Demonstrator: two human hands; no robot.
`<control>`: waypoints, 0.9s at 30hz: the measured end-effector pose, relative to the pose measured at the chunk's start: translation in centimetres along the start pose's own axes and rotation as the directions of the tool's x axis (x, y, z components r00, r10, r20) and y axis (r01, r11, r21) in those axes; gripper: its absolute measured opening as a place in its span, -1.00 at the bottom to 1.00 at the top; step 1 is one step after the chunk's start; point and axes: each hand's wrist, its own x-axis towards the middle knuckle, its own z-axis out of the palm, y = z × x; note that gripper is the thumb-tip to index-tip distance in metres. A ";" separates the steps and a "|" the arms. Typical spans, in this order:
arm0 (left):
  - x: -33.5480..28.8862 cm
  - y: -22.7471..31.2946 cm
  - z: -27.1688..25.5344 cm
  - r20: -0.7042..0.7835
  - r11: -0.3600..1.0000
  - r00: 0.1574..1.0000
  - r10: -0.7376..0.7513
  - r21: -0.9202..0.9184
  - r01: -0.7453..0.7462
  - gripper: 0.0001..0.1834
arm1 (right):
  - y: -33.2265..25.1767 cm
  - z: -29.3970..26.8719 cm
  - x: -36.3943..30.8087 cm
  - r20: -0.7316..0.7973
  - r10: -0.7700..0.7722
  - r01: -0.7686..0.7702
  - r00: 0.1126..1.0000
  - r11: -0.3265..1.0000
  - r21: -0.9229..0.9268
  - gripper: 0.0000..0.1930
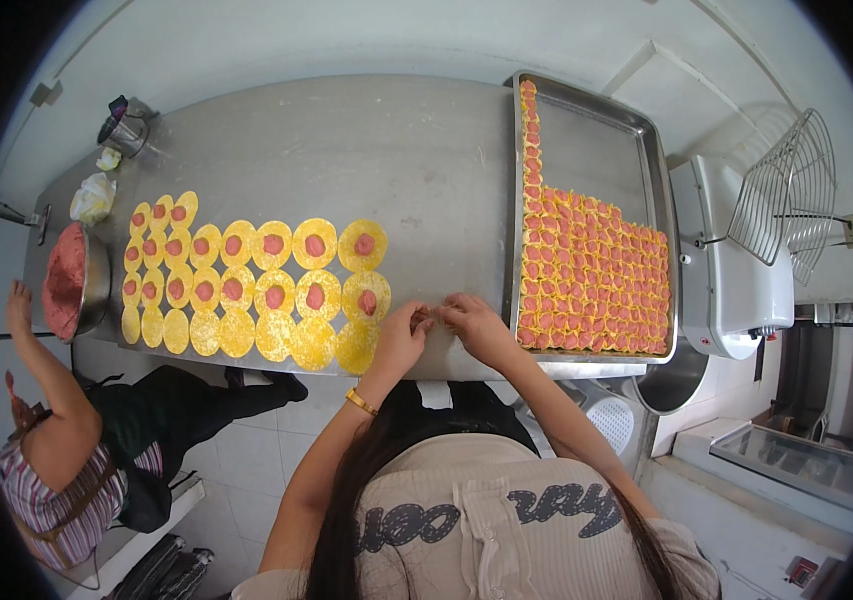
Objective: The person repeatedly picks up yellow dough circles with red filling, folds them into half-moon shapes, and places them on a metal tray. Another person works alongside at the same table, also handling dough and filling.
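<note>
My left hand [405, 334] and my right hand [473, 324] meet near the table's front edge, their fingers curled and close together. Whatever lies between the fingertips, if anything, is too small to make out. Just left of them, round yellow dough wrappers [313, 344] lie in rows. Most wrappers bear a lump of pink filling [315, 296]; those along the front row are bare. Right of my hands, a rectangular metal tray [673, 310] holds tightly packed open-topped dumplings [591, 275], with one thin line of them running up its left side.
A metal bowl [100, 280] of pink filling stands at the table's left end, beside a co-worker [71, 460]. Behind it are a crumpled white bag [93, 198] and a metal container [127, 134]. Right of the tray stands a white machine [736, 260] with a wire guard [786, 190].
</note>
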 end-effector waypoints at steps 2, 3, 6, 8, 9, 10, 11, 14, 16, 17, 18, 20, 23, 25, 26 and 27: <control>-0.2 0.4 0.2 0.033 0.876 0.967 -0.251 -0.417 0.242 -0.79 | 0.0 -0.2 0.6 0.140 0.048 -0.049 0.989 0.999 -0.002 -0.65; -0.1 0.6 0.4 0.125 0.682 0.914 -0.386 -0.629 0.374 -0.77 | -0.2 -0.5 0.8 0.087 0.043 -0.053 0.995 0.992 0.112 -0.66; 0.4 1.2 1.0 0.403 0.257 0.852 -0.333 -0.831 0.493 -0.70 | -0.8 -2.0 0.8 0.088 0.137 -0.158 0.987 0.940 0.304 -0.67; 0.9 1.5 1.9 0.407 0.174 0.857 -0.317 -0.863 0.474 -0.68 | -1.2 -3.2 1.0 0.052 0.106 -0.117 0.993 0.947 0.299 -0.69; 1.3 1.8 2.5 0.412 0.128 0.862 -0.296 -0.877 0.464 -0.68 | -1.3 -3.8 1.0 0.033 0.077 -0.083 0.996 0.955 0.284 -0.69; 1.6 2.1 3.0 0.400 0.120 0.870 -0.289 -0.886 0.447 -0.67 | -1.4 -4.4 1.0 0.011 0.049 -0.051 0.999 0.962 0.267 -0.69; 1.7 2.3 3.4 0.391 0.111 0.877 -0.280 -0.894 0.434 -0.66 | -1.4 -5.0 0.9 -0.022 0.033 -0.026 0.999 0.966 0.257 -0.69; 2.0 3.9 4.2 0.441 0.080 0.863 -0.246 -0.878 0.471 -0.63 | -0.4 -7.3 0.1 -0.027 -0.004 0.011 1.000 0.961 0.277 -0.68; 2.1 5.1 4.2 0.479 0.093 0.850 -0.219 -0.857 0.507 -0.59 | 2.1 -10.1 -0.3 -0.093 0.065 -0.035 0.994 0.955 0.293 -0.73; 2.1 5.6 4.1 0.486 0.115 0.850 -0.206 -0.850 0.514 -0.58 | 4.2 -12.0 -0.4 -0.124 0.120 -0.081 0.985 0.955 0.284 -0.75; 1.8 6.0 3.9 0.486 0.142 0.853 -0.189 -0.846 0.514 -0.56 | 6.5 -14.1 -0.5 -0.176 0.140 -0.089 0.974 0.958 0.271 -0.76; 1.0 6.6 3.3 0.466 0.183 0.857 -0.220 -0.843 0.505 -0.54 | 11.9 -18.4 -1.0 -0.349 0.275 -0.212 0.896 0.955 0.206 -0.76; -1.3 6.8 2.4 0.385 0.257 0.867 -0.315 -0.845 0.469 -0.52 | 20.7 -23.8 -1.0 -0.410 0.366 -0.360 0.836 0.928 0.093 -0.68; -2.9 6.7 1.9 0.336 0.300 0.861 -0.383 -0.836 0.459 -0.52 | 25.3 -25.2 -1.0 -0.364 0.400 -0.434 0.841 0.901 -0.013 -0.65; -3.7 6.6 1.6 0.318 0.315 0.854 -0.411 -0.830 0.460 -0.52 | 27.1 -25.4 -0.9 -0.334 0.392 -0.438 0.857 0.896 -0.070 -0.65; -4.3 6.6 1.4 0.289 0.332 0.836 -0.466 -0.819 0.468 -0.52 | 28.6 -25.5 -0.6 -0.295 0.408 -0.459 0.864 0.879 -0.130 -0.64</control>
